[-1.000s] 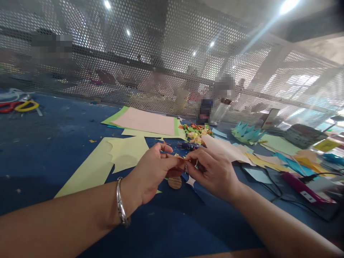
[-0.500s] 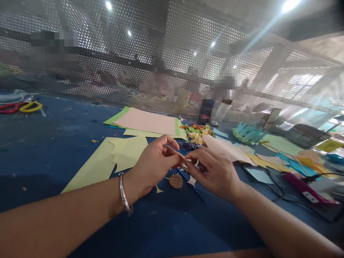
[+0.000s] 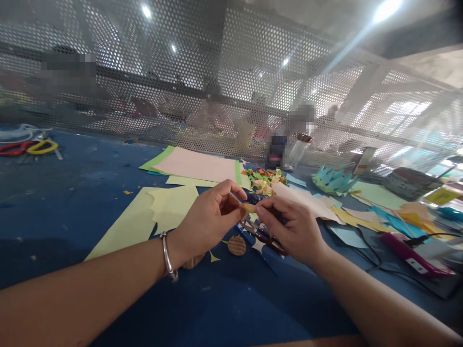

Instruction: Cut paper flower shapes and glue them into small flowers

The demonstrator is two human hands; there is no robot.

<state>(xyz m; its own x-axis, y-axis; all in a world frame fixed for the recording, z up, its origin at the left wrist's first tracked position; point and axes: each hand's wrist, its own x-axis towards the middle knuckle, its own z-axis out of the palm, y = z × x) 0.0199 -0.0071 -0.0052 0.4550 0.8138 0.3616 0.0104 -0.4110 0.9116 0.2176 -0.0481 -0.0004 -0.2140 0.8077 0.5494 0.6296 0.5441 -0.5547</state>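
Between my two hands, over the middle of the blue table, is a small yellow-orange piece of paper [image 3: 247,209]. My left hand [image 3: 213,212], with a silver bangle at the wrist, pinches its left end between thumb and fingers. The fingertips of my right hand [image 3: 292,226] are closed on its right end. Under the hands lie dark-handled scissors [image 3: 269,240], partly hidden by my right hand, and several paper scraps. Closer to me sits a round wooden disc [image 3: 237,245]. A second brown disc [image 3: 194,261] is mostly covered by my left wrist.
Pale yellow-green sheets [image 3: 123,226] lie left, pink and green sheets [image 3: 202,164] behind. A heap of paper cuttings [image 3: 265,178] and a blue-green paper crown [image 3: 333,180] are further right. A purple power strip [image 3: 415,255] with cables is at right; red and yellow scissors [image 3: 42,146] far left.
My right hand has shifted slightly right, away from the left fingertips. More of the yellow-orange paper and the scissors beneath now show. The paper stays between both hands.
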